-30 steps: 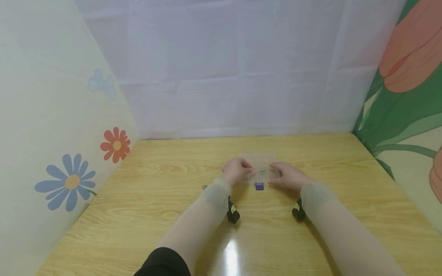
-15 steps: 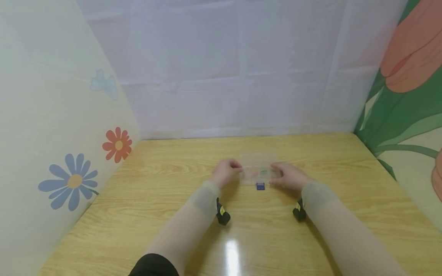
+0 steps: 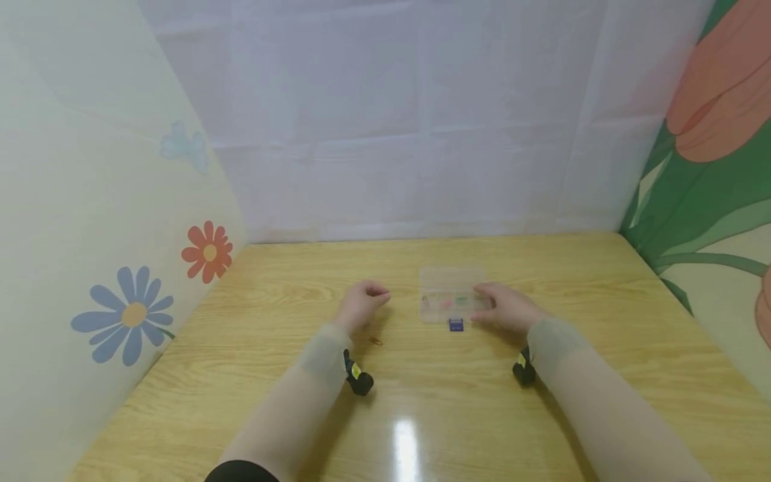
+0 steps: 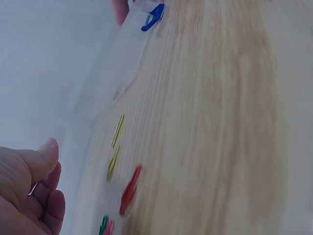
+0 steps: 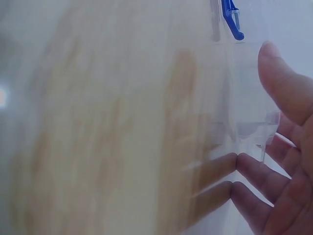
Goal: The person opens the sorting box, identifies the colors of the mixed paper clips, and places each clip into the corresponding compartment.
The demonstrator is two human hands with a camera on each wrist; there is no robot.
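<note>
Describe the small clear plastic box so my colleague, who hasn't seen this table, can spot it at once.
On the light wooden table, look to the middle, just ahead of the person's right hand, whose fingers touch its right end. There lies the small clear plastic compartment box, flat and see-through. Its blue latch on the near edge sets it apart from the loose orange paper clip lying near the left hand.

Light yellow-brown wood grain runs across the table [image 3: 253, 375], with a white glare spot near the front. The box [image 3: 452, 302] is clear plastic with a blue latch [image 3: 456, 325], and faint red and green show through its lid. Paper clips [image 4: 117, 147] lie yellow, red and green; one orange clip [image 3: 376, 341] sits alone. The back wall [image 3: 415, 120] is pale lilac-white. The left panel [image 3: 90, 201] is cream with blue and red daisies; the right panel [image 3: 717, 167] is green with salmon tulips.
</note>
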